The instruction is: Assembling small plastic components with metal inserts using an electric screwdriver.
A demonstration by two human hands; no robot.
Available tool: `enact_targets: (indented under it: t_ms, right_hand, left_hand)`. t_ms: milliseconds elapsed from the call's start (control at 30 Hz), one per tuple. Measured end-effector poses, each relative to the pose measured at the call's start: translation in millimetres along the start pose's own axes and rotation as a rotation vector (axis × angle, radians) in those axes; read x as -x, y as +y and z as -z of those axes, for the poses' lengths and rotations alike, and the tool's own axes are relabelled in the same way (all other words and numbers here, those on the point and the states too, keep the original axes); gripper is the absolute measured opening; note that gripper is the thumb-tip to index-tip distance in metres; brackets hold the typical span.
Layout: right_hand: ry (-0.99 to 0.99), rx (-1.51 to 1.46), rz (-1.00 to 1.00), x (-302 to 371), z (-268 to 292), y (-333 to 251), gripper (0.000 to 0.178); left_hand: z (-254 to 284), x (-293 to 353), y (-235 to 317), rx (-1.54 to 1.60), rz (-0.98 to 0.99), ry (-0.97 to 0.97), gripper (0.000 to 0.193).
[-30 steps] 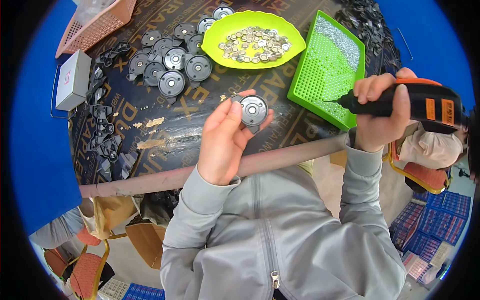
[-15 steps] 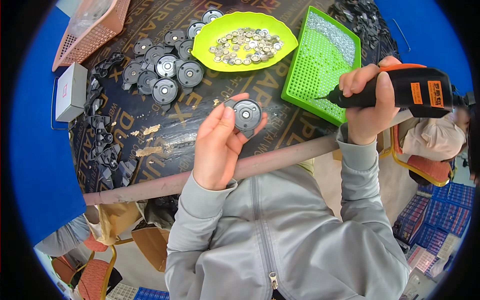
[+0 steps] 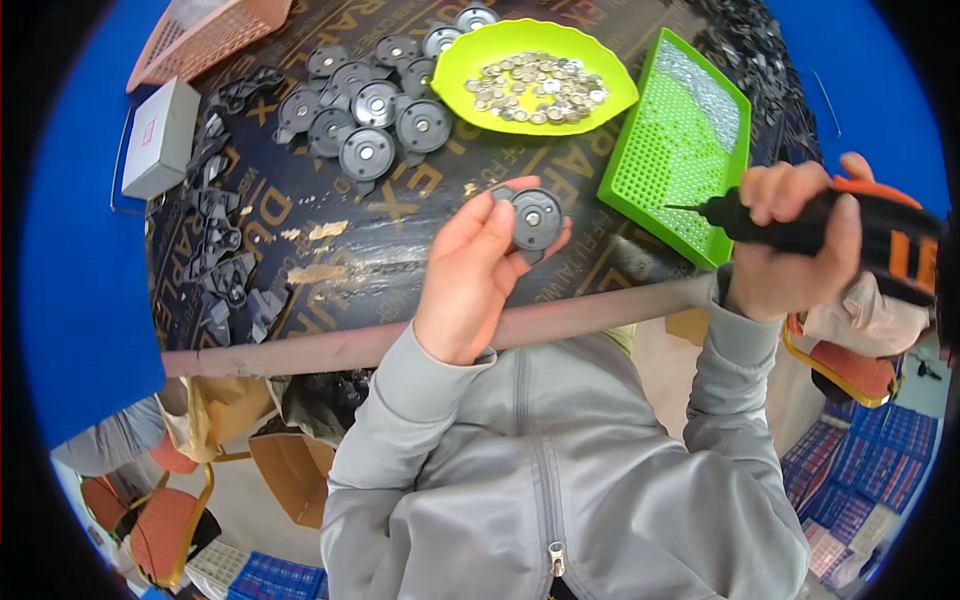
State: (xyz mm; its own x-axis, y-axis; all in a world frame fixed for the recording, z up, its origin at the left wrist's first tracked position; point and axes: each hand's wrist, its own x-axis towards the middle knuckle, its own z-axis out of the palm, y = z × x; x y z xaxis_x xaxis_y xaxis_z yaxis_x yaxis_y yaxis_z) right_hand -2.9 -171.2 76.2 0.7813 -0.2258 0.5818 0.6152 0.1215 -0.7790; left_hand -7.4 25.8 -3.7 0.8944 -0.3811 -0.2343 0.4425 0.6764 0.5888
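Note:
A round dark grey plastic part (image 3: 537, 219) with a small metal centre rests in my left hand (image 3: 474, 262), gripped between thumb and fingers above the table's near edge. My right hand (image 3: 795, 235) is wrapped round a black and orange electric screwdriver (image 3: 870, 237). Its thin bit points left, over the lower part of a green perforated tray (image 3: 668, 150), which has a heap of small silver screws (image 3: 705, 95) in its far part. A yellow-green leaf-shaped bowl (image 3: 455, 85) with several small round metal pieces (image 3: 540, 88) stands beyond my left hand.
Several similar round parts (image 3: 367, 153) lie in a pile left of the bowl. Black plastic pieces (image 3: 222, 235) line the table's left side, beside a white box (image 3: 162, 138) and a pink basket (image 3: 205, 45). More black pieces (image 3: 765, 85) lie far right. A padded rail (image 3: 420, 335) edges the table.
Both hands appear further right in the picture, still holding the round part and the screwdriver. The table things have shifted right and slightly up with the view. The right hand is slightly lower.

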Motion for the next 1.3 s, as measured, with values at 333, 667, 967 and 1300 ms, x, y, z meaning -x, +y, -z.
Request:
enact_targets:
  t_ms: [333,667,967,1300]
  right_hand:
    - [-0.311,-0.12,-0.003,16,-58,1,0.04]
    - [-0.29,-0.154,-0.109,24,-68,3,0.039]
    - [-0.301,-0.125,-0.122,23,-69,1,0.04]
    - [-0.389,-0.131,-0.058,19,-63,4,0.039]
  left_hand:
    - [1,-1,2,-0.087,0.061,-0.014,0.029]
    - [1,-2,-1,-0.05,0.056,0.016,0.023]
    - [1,-1,0,-0.08,0.068,-0.009,0.026]
    - [2,-1,0,-0.07,0.068,-0.002,0.026]
